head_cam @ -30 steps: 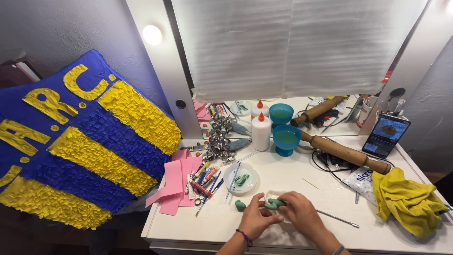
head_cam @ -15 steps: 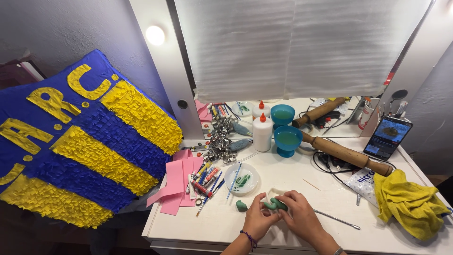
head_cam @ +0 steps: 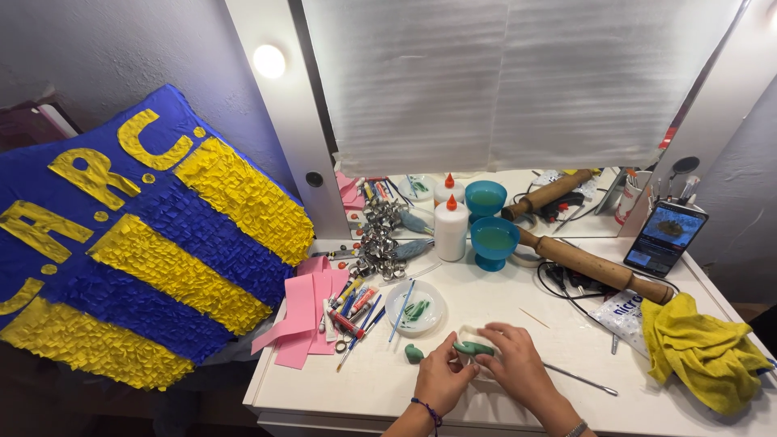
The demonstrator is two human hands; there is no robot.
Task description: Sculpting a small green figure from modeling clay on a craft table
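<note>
Both hands, left hand and right hand, pinch a green clay piece between them above the table, its long axis running left-right, fingertips closed on each end.

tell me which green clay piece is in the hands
The long green piece, pinched between left hand and right hand. The small green lump sits alone on the table, left of the hands.

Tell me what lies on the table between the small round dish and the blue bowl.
In the head view, only bare white tabletop lies between the small round dish and the blue bowl; the white glue bottle stands just behind that stretch.
</note>
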